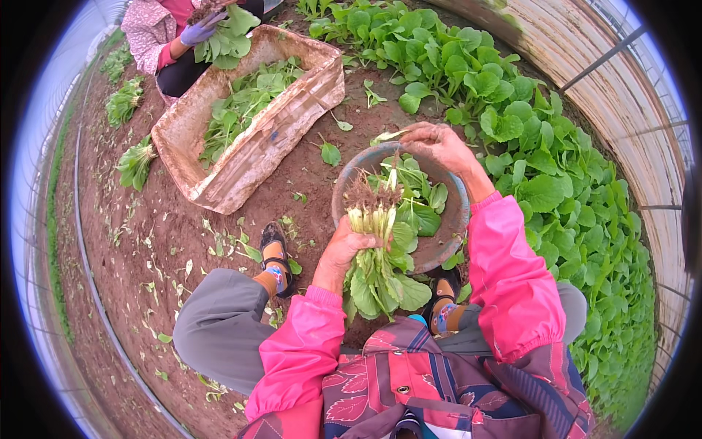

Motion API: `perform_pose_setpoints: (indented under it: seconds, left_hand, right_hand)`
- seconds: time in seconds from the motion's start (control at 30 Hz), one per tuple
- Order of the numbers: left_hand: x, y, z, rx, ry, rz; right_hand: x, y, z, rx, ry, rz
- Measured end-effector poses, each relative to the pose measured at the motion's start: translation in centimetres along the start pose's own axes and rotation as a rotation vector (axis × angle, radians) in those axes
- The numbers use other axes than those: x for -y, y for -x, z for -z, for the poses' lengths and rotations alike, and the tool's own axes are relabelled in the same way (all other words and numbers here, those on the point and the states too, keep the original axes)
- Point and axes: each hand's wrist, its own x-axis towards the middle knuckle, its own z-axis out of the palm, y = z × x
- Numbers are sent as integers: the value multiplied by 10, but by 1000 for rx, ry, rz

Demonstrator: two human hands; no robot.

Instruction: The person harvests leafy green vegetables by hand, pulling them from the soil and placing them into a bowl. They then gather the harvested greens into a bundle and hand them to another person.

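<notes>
My left hand [346, 249] grips a thick bunch of leafy greens [375, 274] around the pale stems. Its soil-caked roots point away from me and its leaves hang toward my lap. My right hand [439, 147], at the far rim of a round, worn basin [458, 241], pinches a small yellowish leaf [387, 136] between thumb and fingers. Loose green leaves [425, 217] lie inside the basin, partly hidden by the bunch. The basin stands on the soil between my feet.
A dirty foam box [274, 151] holding greens stands ahead to the left. Beyond it a gloved person [151, 35] holds another bunch. Tied-looking bunches [136, 163] lie on the soil at left. Growing greens [548, 186] fill the right side, beside a plastic-sheet wall [614, 93].
</notes>
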Motion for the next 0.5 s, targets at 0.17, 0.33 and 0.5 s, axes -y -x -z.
perform_pose_setpoints:
  seconds: [0.17, 0.33, 0.5]
  left_hand:
    - [10, -2, 12, 8, 25, 20]
    - [7, -4, 8, 27, 36, 26]
    - [3, -5, 3, -2, -18, 48]
  right_hand:
    - [4, 9, -21, 335, -96, -116]
    - [4, 6, -10, 423, -112, -177]
    - [6, 3, 3, 467, 34, -125]
